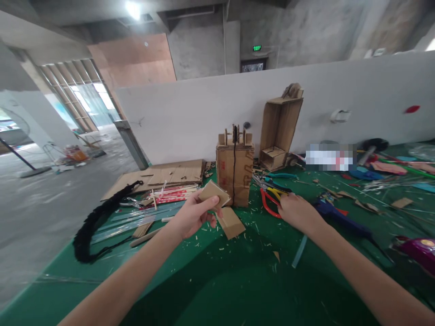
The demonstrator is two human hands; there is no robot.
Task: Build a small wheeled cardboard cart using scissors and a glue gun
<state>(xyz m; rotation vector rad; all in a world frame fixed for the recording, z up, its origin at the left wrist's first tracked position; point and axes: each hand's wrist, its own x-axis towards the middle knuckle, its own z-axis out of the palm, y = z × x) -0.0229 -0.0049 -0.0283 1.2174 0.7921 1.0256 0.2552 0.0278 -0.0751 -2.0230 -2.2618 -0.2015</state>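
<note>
Ceiling lamp (133, 9) glare, daylight left — edges warped, slightly blurred

The near green table (238, 290) between the two forearms lies open, strewn only with chips. Far of it a cardboard box (235, 170) blocks the middle, with red-handled pliers (268, 201) just right. Left, glue sticks (142, 217) and a black braid (98, 222) crowd the edge; right, a blue tool (340, 217) bars the way.

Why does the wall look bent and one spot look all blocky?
In the head view, the wide lens bows the white wall and stretches both arms at the edges; a patch behind the right hand is pixelated on purpose; the ceiling light glares white; the left hand and its cardboard piece stay fairly sharp.
</note>
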